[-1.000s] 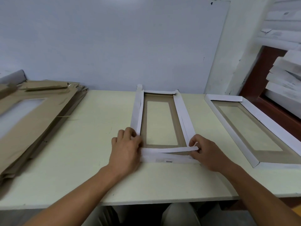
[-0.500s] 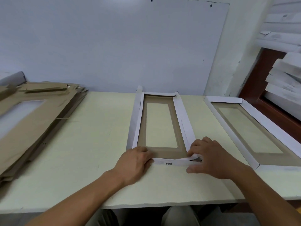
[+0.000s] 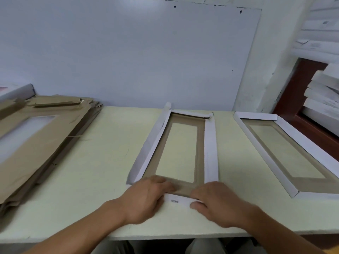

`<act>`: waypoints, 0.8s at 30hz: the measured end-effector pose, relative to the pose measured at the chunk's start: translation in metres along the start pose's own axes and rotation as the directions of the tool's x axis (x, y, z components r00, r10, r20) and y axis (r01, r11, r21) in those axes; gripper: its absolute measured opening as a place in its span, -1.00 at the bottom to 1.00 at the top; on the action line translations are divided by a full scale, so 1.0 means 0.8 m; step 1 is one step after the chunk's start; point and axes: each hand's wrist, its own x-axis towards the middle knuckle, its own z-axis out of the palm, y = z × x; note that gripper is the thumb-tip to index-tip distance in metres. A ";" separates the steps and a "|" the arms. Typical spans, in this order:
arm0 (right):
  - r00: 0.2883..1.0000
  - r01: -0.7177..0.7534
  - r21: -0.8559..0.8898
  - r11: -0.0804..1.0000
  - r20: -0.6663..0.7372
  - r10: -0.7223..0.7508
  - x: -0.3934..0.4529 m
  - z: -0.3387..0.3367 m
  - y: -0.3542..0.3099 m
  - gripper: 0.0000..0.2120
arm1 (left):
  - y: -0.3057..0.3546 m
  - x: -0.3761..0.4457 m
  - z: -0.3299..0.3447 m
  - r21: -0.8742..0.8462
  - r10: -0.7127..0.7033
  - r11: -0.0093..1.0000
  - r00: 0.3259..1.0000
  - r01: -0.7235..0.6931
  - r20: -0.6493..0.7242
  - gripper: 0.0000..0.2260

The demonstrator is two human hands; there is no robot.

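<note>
Far left: a stack of flat brown cardboard frames [image 3: 36, 143] lies on the pale cream tabletop [image 3: 102, 171], well apart from the work.

Centre: the item in hand, a long brown cardboard frame with a rectangular window and white paper edge flaps [image 3: 183, 187], lies flat near the table's front edge. Its left long flap [image 3: 146, 158] stands partly raised. The right long flap [image 3: 211, 153] lies flat. The far corner on the right looks rumpled.

The left hand [image 3: 145, 198] rests over the near left corner with its fingers laid out along the brown bottom bar, pressing and grasping nothing. It is motion-blurred, so finer detail is uncertain. The short white near flap with a small printed mark [image 3: 177, 200] lies between the hands. The right hand [image 3: 218, 204] holds that flap's right end, thumb at the near edge and fingers curled over the top.

Right: a second frame with all its white flaps folded down [image 3: 300, 142] lies apart from the work. A pile of white boards [image 3: 322, 99] sits beyond it.

Risks, as judged:
- Uneven pressure between the two hands could set the near flap askew or crease it.
- The raised left flap may spring back if the corner is not locked down.
- Sliding palms could push the frame off the front edge.
</note>
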 end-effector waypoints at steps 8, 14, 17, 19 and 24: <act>0.978 0.099 0.502 0.859 0.110 -0.176 0.019 -0.008 -0.017 -0.62 | 0.003 -0.026 -0.004 0.100 -0.004 0.995 0.992 -0.009 0.128 -0.78; 0.997 -0.024 -0.043 0.999 0.073 0.027 0.022 -0.027 0.085 -0.62 | -0.069 -0.075 -0.055 0.186 -0.016 0.981 0.948 -0.046 0.319 -0.76; 0.983 -0.124 -0.192 0.973 0.112 0.147 0.023 -0.036 0.112 -0.78 | -0.109 -0.093 -0.088 0.297 -0.128 0.954 0.956 0.046 0.264 -0.82; 0.977 -0.150 -0.168 0.974 0.126 0.172 0.023 -0.034 0.106 -0.83 | -0.126 -0.101 -0.108 0.419 -0.227 0.895 0.964 0.150 0.140 -0.81; 0.982 -0.062 0.021 0.998 0.181 0.057 0.045 -0.015 0.037 -0.75 | -0.099 -0.077 -0.107 0.208 -0.316 0.891 0.879 0.404 -0.356 -0.52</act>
